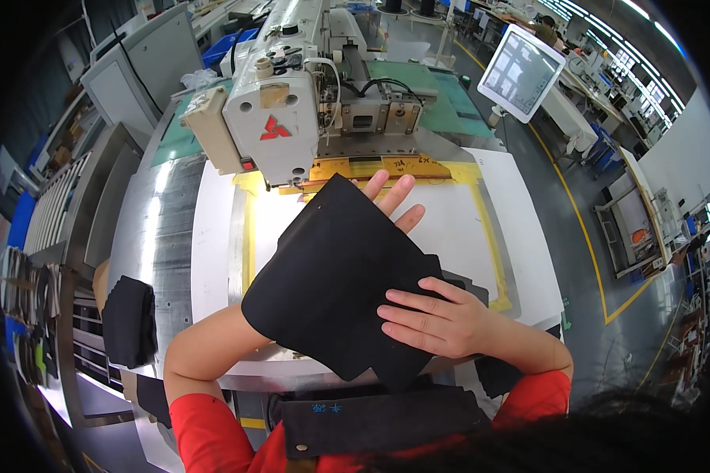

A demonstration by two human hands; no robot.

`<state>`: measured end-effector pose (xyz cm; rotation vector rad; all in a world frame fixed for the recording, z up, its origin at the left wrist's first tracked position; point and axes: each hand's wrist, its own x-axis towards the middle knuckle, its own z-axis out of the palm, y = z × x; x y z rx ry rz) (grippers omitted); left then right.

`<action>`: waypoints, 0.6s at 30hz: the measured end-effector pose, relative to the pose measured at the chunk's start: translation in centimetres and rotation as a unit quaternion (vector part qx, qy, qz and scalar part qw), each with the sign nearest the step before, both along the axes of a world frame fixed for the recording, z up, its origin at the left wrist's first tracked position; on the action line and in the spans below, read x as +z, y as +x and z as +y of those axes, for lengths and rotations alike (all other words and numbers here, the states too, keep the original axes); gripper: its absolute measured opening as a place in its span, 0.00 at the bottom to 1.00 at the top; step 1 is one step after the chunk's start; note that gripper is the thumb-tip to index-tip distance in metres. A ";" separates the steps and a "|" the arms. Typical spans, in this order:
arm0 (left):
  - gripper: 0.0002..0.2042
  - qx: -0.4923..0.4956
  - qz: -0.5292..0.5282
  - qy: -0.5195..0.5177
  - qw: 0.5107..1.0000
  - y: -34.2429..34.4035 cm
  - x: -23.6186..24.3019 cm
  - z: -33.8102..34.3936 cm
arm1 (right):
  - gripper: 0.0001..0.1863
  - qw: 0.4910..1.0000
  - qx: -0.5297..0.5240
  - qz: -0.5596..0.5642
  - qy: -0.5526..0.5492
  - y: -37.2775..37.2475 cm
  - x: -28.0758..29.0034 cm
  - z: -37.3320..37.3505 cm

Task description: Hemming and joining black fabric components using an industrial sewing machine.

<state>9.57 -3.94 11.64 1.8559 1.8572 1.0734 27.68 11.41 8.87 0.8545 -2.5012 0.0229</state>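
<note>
A black fabric piece (331,268), with more layers at its lower right, lies across my left hand (390,201), above the white work sheet. That hand is mostly hidden beneath it, its outstretched, spread fingers showing past the upper right edge. My right hand (434,315) rests flat on top of the fabric, fingers open. Just beyond is a white industrial sewing machine (268,102) with a yellow plate (418,169) under its head. The white sheet (521,236) has a yellow taped frame (489,229) on it.
A screen (517,71) stands at back right. Black folded fabric (126,319) sits at the left edge of the metal table (158,229). A metal rack (55,205) is further left. Workbenches (631,213) line the right beyond a yellow floor line.
</note>
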 end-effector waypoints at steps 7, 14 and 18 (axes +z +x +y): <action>0.28 0.059 0.290 0.040 0.954 0.6 -0.7 0.9 | 0.16 0.997 -0.024 -0.031 -0.065 1.5 0.9 0.9; 0.27 0.034 0.290 -0.019 0.956 -0.2 -8.4 3.7 | 0.13 0.752 -0.437 0.216 -0.444 10.8 6.5 7.5; 0.36 0.080 0.168 -0.086 0.979 1.1 -10.2 6.3 | 0.15 0.666 -0.540 0.202 -0.474 17.8 7.6 12.0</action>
